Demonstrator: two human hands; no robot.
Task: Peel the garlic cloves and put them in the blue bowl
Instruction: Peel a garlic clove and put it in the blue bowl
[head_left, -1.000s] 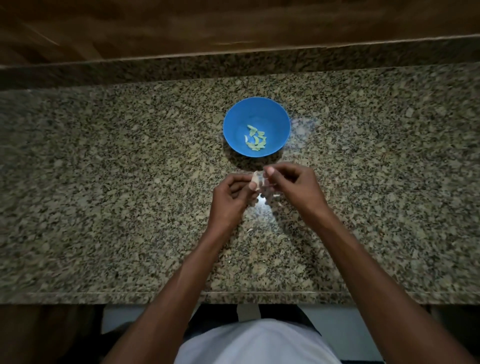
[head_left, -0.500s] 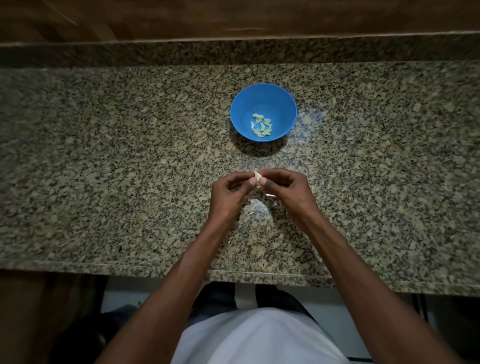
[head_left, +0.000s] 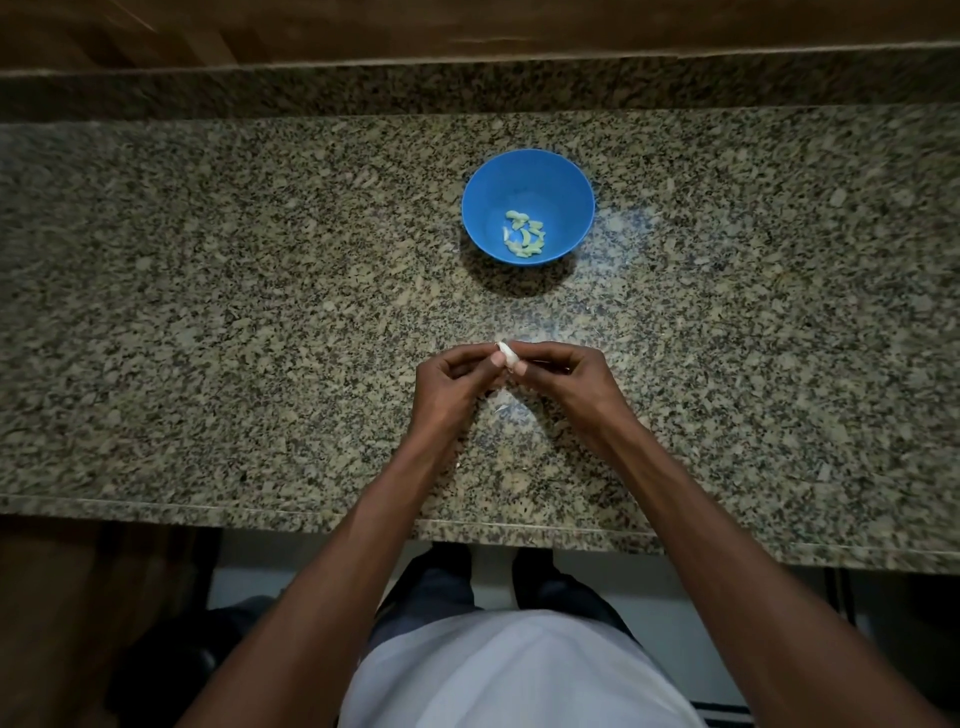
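A blue bowl (head_left: 528, 176) stands on the granite counter (head_left: 260, 312), with several pale peeled garlic cloves (head_left: 523, 235) in its bottom. Well in front of the bowl, my left hand (head_left: 451, 384) and my right hand (head_left: 563, 382) meet fingertip to fingertip above the counter. Between them they pinch one small white garlic clove (head_left: 507, 354), which pokes up from the fingers. Whether skin still covers it I cannot tell.
A few pale scraps of garlic skin (head_left: 501, 410) lie on the counter under my hands. A raised granite ledge (head_left: 467, 88) and a wooden wall run along the back. The counter's front edge (head_left: 311, 514) lies just below my forearms.
The bowl sits farther up and away in view as the camera shifted. My hands stayed together on the clove, turning it slightly between the fingertips.
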